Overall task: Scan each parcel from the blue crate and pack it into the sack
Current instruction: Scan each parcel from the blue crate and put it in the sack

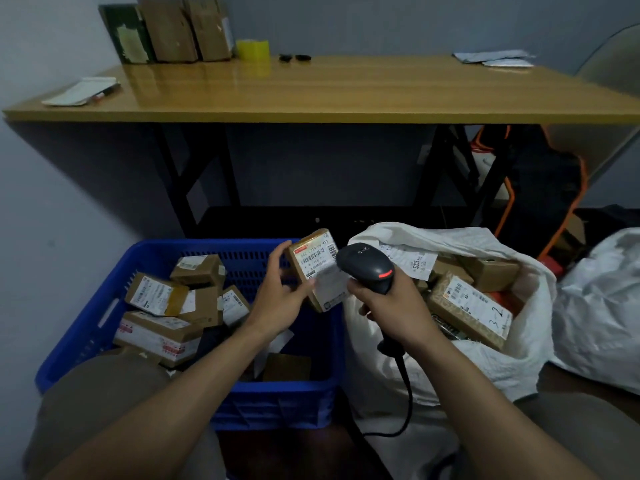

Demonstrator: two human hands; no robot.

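Observation:
My left hand holds a small cardboard parcel upright over the right side of the blue crate, its white barcode label facing me. My right hand grips a black handheld scanner with a red stripe, its head right beside the parcel's label. Its cable hangs down between crate and sack. Several labelled cardboard parcels lie in the crate's left half. The white sack stands open to the right of the crate, with several parcels inside.
A wooden table with black legs stands behind the crate, carrying boxes, a yellow tape roll, papers and a pen. Another white sack lies at the far right. My knees sit at the bottom of the view.

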